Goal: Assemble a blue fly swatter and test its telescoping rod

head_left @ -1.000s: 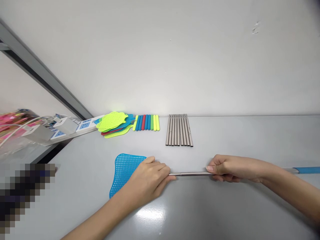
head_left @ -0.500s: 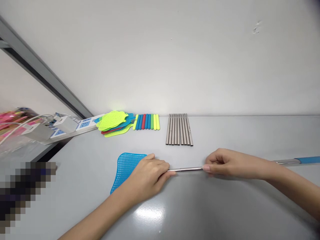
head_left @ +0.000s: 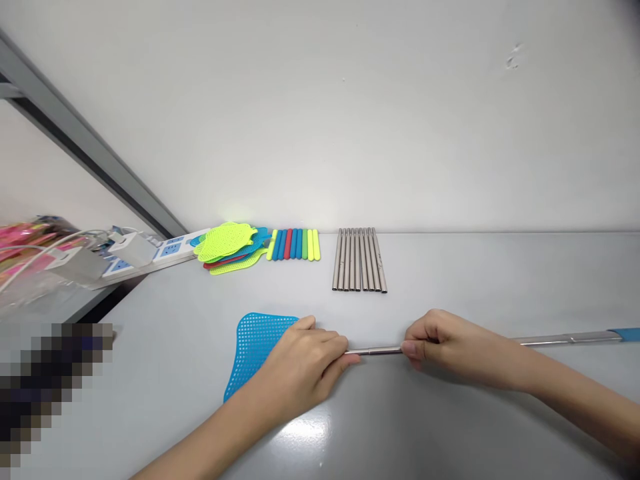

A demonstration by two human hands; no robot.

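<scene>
A blue fly swatter lies across the front of the table. Its perforated head (head_left: 257, 347) is at the left, partly covered by my left hand (head_left: 310, 357), which is closed round the neck where head and rod meet. From there a thin telescopic metal rod (head_left: 383, 351) runs to the right. My right hand (head_left: 440, 347) pinches this rod between thumb and fingers, a short stretch from the left hand. Beyond the right wrist the rod shows again, thicker, and ends in a blue handle (head_left: 627, 334) cut off by the view's edge.
Behind lie a stack of yellow-green, blue and red swatter heads (head_left: 227, 243), a row of coloured handles (head_left: 295, 245) and a row of metal tubes (head_left: 357, 260). A power strip (head_left: 170, 250) with plugged-in adapters runs along the left edge. A wall (head_left: 400, 120) stands at the back.
Both hands and the swatter sit slightly lower in view. The right hand has come a little closer to the left, and the blue handle has shifted to the right, with more rod showing behind the wrist.
</scene>
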